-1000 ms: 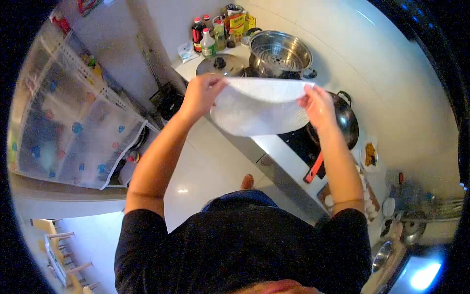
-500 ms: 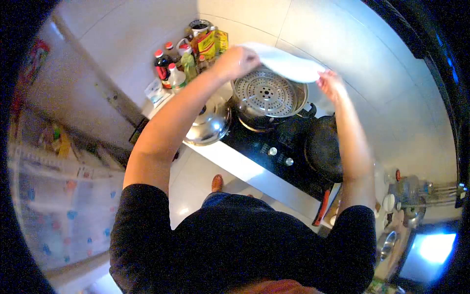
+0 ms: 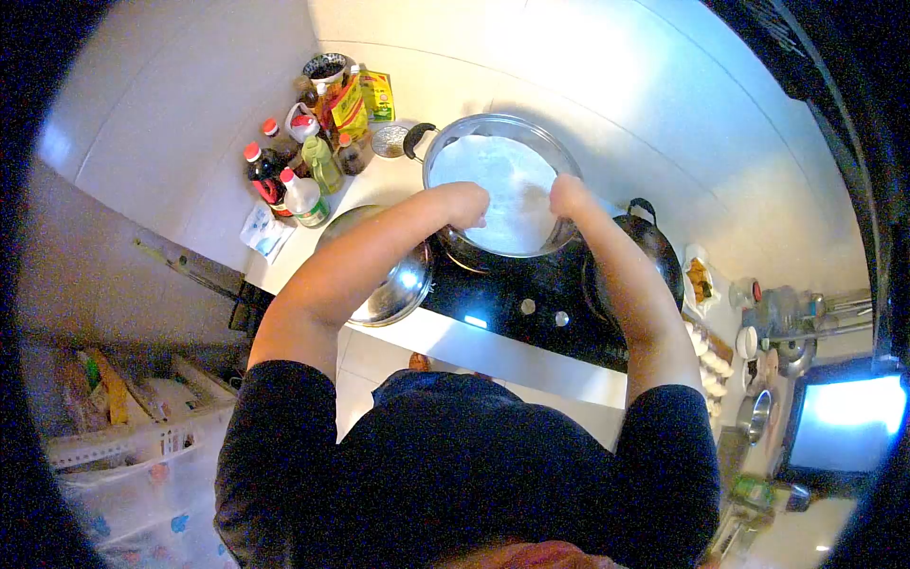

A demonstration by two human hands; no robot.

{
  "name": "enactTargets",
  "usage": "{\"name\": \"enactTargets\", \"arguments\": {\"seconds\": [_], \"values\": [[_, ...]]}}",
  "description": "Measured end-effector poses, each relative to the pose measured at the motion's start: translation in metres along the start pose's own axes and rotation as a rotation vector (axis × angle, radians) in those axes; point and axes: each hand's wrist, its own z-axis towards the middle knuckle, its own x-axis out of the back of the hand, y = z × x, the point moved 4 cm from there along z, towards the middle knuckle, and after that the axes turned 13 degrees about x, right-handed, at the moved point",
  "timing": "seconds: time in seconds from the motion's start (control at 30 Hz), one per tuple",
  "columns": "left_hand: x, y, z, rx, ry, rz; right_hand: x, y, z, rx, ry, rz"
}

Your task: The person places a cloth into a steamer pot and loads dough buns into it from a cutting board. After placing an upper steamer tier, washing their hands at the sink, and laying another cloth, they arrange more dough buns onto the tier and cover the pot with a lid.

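A round white steamer liner [image 3: 512, 180] lies inside the steel steamer pot [image 3: 540, 126] on the stove, covering its perforated bottom. My left hand [image 3: 464, 203] is closed at the liner's left front edge, above the pot's near rim. On the opposite side, my right hand [image 3: 567, 196] pinches the liner's right edge, close to the pot wall. The fingertips of both hands are partly hidden. A domed steel lid [image 3: 398, 294] rests on the counter under my left forearm.
Several sauce bottles [image 3: 303, 197] and seasoning packets [image 3: 351, 109] crowd the left corner. A dark wok [image 3: 654, 251] sits on the black cooktop [image 3: 493, 294] at right. Pale dough pieces [image 3: 713, 370] line the right counter, near a steel bowl [image 3: 755, 414].
Both hands have lowered the liner from above the pot into it and come closer together. The liner now hides the perforated bottom. The view has shifted.
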Motion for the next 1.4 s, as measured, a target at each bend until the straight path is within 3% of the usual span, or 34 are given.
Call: {"name": "enactTargets", "arguments": {"seconds": [0.17,0.37,0.43,0.5,0.6,0.7,0.77,0.87,0.93,1.0,1.03,1.1,1.17,1.27,1.4], "values": [[-0.007,0.003,0.008,-0.033,-0.072,0.162,0.039,-0.025,-0.027,-0.066,0.057,0.130],[0.038,0.006,0.024,-0.065,0.127,0.054,0.098,-0.025,-0.047,-0.108,0.149,0.188],[0.028,0.006,0.043,-0.071,0.065,0.080,0.130,-0.021,-0.065,-0.066,0.142,0.217],[0.005,0.001,0.064,-0.056,0.067,0.054,0.166,-0.031,-0.104,-0.061,0.281,0.313],[-0.016,-0.001,0.066,0.111,-0.384,0.221,0.197,-0.042,-0.175,-0.102,0.529,0.431],[-0.011,0.005,0.051,0.101,-0.296,0.294,0.191,-0.047,-0.246,-0.212,0.671,0.542],[-0.004,0.012,0.041,0.157,-0.412,0.229,0.173,-0.046,-0.289,-0.257,0.737,0.524],[-0.038,-0.013,0.081,0.478,-0.379,-0.187,0.138,-0.050,-0.343,-0.515,0.689,0.758],[-0.045,-0.043,0.095,0.360,-0.392,-0.219,0.117,-0.051,-0.374,-0.601,0.741,0.839],[-0.036,-0.023,0.088,0.060,-0.569,0.195,0.109,-0.054,-0.400,-0.643,0.783,0.863],[-0.032,-0.003,0.078,0.030,-0.671,0.454,0.106,-0.055,-0.413,-0.666,0.810,0.867],[-0.043,-0.010,0.086,0.037,-0.745,0.376,0.093,-0.055,-0.436,-0.671,0.904,0.864],[-0.017,0.014,0.071,0.069,-0.636,0.384,0.069,-0.050,-0.458,-0.758,0.883,1.018],[0.020,0.053,0.069,0.088,-0.350,0.390,0.052,-0.043,-0.497,-0.682,0.869,1.006],[0.057,0.156,0.019,-0.047,-0.043,-0.399,0.008,-0.018,-0.568,-0.636,0.716,1.128]]}}
